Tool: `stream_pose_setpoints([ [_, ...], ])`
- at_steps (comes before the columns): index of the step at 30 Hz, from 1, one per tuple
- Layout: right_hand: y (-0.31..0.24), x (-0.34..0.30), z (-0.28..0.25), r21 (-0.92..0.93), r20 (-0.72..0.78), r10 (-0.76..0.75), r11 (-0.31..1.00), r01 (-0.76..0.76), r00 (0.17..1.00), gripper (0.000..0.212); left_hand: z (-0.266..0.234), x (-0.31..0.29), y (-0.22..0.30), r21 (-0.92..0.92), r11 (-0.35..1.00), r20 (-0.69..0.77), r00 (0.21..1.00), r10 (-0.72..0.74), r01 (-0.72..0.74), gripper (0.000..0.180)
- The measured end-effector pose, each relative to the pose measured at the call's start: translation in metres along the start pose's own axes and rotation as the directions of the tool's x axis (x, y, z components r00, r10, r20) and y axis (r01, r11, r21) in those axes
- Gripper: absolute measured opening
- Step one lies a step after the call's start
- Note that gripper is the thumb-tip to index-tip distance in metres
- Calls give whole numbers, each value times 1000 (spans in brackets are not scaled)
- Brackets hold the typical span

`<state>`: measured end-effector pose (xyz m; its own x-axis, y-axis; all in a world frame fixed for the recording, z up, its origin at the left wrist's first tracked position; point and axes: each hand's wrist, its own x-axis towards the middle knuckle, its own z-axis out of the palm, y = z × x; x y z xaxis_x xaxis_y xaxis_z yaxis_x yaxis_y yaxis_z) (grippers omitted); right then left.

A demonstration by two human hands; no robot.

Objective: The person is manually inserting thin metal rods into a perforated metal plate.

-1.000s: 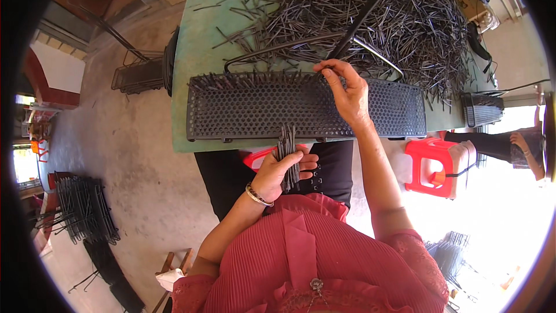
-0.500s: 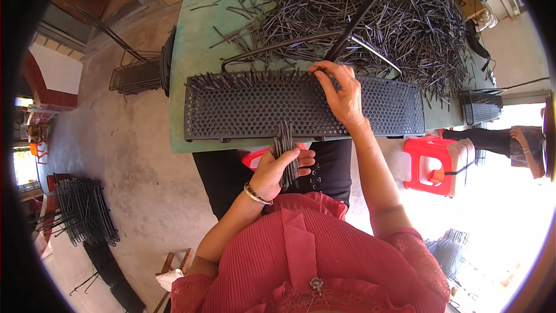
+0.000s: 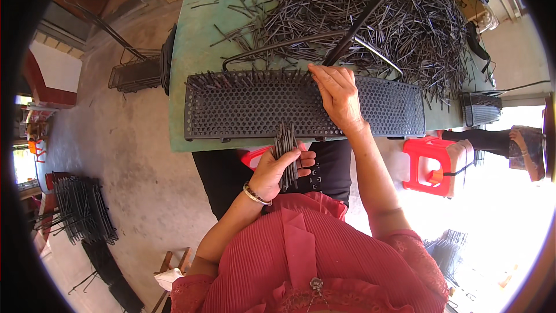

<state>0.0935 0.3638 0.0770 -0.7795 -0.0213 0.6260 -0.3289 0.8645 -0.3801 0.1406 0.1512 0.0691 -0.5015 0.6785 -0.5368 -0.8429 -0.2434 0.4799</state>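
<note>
A long black perforated panel (image 3: pixel 249 111) lies across the near edge of the table. Short dark strips (image 3: pixel 249 79) stand up in the holes along the left half of its far edge. My left hand (image 3: pixel 267 173) is closed round a bundle of thin dark strips (image 3: pixel 285 159), held upright just below the panel's near edge; its outer fingers extend past the bundle. My right hand (image 3: pixel 343 97) reaches over the panel, thumb and fingertips pressed together at the far edge, by the right end of the row. Whatever sits between those fingertips is hidden.
A big heap of loose dark strips (image 3: pixel 382 29) covers the far side of the green table (image 3: pixel 197 40). A black metal rod (image 3: pixel 370 11) slants up behind the panel. To the right is a red stool (image 3: pixel 425 165); beyond it, another person's arm (image 3: pixel 521 145). Stacked black racks (image 3: pixel 84 208) stand at left.
My right hand's fingers have drawn closer together and straightened at the panel's far edge. The left hand and its bundle have stayed nearly still.
</note>
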Motion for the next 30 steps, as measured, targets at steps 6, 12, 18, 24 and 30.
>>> stream_pose_setpoints([
  [6,-4,7,0,-28,53,6,1000,-4,999,29,-3,1,-3,50,998,31,999,45,-46,18],
  [12,-9,7,-4,-48,2,2,999,-2,1000,27,-4,2,-3,88,995,38,998,47,-51,19],
  [18,-52,-15,-22,386,325,459,734,-559,827,30,-4,2,0,74,995,101,993,62,-70,21],
  [24,-55,-32,-29,401,649,527,376,-835,549,27,7,3,3,111,990,120,990,74,-87,22],
  [30,-41,-26,-43,561,551,608,237,-793,571,16,11,5,0,-96,995,67,997,30,-23,23],
])
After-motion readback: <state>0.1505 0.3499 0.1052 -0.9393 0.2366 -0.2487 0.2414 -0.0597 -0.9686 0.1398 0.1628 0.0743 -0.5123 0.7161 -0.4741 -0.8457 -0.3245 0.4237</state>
